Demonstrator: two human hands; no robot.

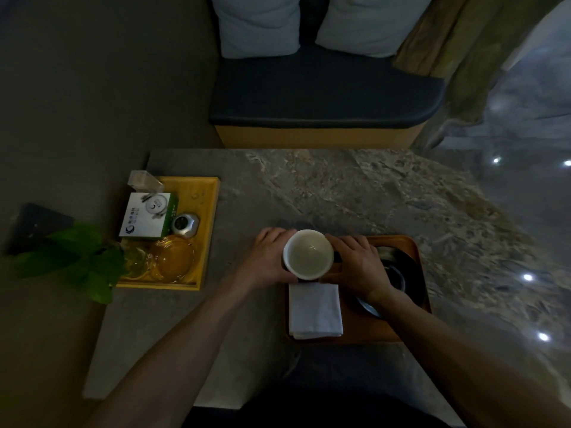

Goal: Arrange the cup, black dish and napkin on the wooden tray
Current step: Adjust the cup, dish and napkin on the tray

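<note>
A white cup [308, 254] stands upright at the far left corner of the dark wooden tray [411, 251]. My left hand [268, 260] wraps its left side and my right hand [358, 263] wraps its right side. Whether the cup rests on the tray or hangs just above it I cannot tell. A folded white napkin [315, 310] lies flat on the tray's left half, just in front of the cup. The black dish [398, 273] sits on the tray's right half, partly hidden under my right hand and wrist.
A yellow wooden tray [207, 230] at the left holds a white box [145, 219], a silver jar [185, 225] and glass ashtrays [171, 257]. A green plant [77, 261] stands beside it. A cushioned bench [321, 97] lies beyond the stone table [355, 186].
</note>
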